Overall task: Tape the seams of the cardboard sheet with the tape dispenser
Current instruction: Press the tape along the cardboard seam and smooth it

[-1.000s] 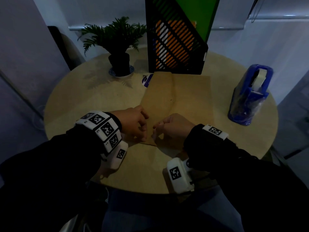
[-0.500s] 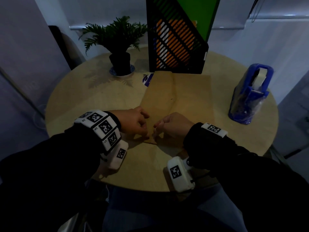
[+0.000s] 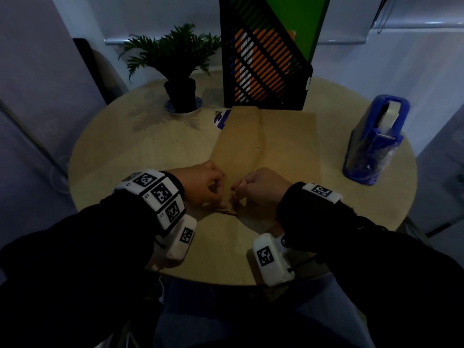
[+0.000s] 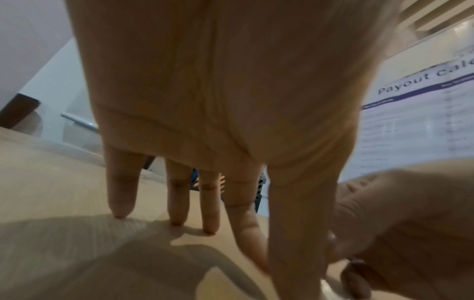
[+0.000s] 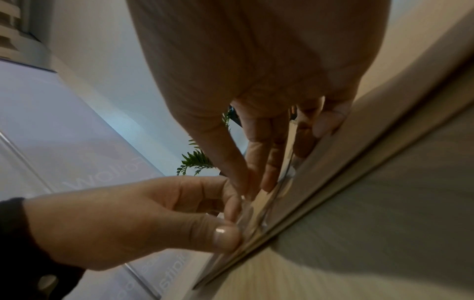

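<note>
A brown cardboard sheet point(image 3: 288, 146) lies flat on the round table, and a seam point(image 3: 261, 136) runs from its far edge toward me. At the near end of the seam both hands meet. My left hand point(image 3: 221, 203) pinches a short strip of clear tape point(image 5: 254, 215) between thumb and forefinger at the cardboard's edge. My right hand point(image 3: 234, 197) pinches the same strip from the other side, its fingers curled. In the right wrist view the left hand point(image 5: 231, 223) and the right hand point(image 5: 254, 182) nearly touch. The blue tape dispenser point(image 3: 376, 141) stands alone at the right.
A black slotted file holder point(image 3: 263, 66) stands just behind the cardboard, with a potted plant point(image 3: 179, 91) to its left. A small blue-and-white sticker point(image 3: 222, 119) shows by the cardboard's far left corner. The table's near edge point(image 3: 226, 275) is close to my lap.
Both hands stay at the near end of the seam. They have edged slightly away from me and their fingers have shifted a little on the tape.
</note>
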The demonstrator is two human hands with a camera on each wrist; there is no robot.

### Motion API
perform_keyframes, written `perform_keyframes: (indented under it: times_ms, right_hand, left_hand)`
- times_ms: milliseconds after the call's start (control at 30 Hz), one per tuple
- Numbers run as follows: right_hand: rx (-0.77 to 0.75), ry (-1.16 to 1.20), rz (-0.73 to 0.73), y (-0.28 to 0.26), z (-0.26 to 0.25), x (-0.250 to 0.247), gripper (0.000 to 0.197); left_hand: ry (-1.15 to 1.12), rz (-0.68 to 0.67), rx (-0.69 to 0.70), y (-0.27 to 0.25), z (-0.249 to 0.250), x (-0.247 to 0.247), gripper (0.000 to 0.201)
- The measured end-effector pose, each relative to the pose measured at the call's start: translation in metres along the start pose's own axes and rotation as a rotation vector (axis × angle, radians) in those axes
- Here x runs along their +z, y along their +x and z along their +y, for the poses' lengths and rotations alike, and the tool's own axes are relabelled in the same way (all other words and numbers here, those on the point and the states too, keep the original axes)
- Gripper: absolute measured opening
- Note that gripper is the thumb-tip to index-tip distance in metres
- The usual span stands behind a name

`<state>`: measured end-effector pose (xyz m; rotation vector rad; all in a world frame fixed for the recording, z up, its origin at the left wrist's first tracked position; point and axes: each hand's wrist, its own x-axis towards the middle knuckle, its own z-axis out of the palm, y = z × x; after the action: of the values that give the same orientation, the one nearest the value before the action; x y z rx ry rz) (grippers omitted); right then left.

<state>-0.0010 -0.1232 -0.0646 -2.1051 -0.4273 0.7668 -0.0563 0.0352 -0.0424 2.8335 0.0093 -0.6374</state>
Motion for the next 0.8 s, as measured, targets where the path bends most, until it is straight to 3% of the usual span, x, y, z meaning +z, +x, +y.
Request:
perform_keyframes:
  times_ms: [633,800]
  right_hand:
    - [0.046,-0.038,-0.019,0.0091,0.0012,-0.0058,0.031]
    - [0.015,-0.047,-0.012,0.0036,0.0026,-0.0004,0.033]
  left_hand:
    - [-0.023,0.005,-0.035,-0.0029,0.0070,0.0021,0.007]
    - [-0.046,-0.006,-0.038,-0.0050,0.0069,0.0019,0.014]
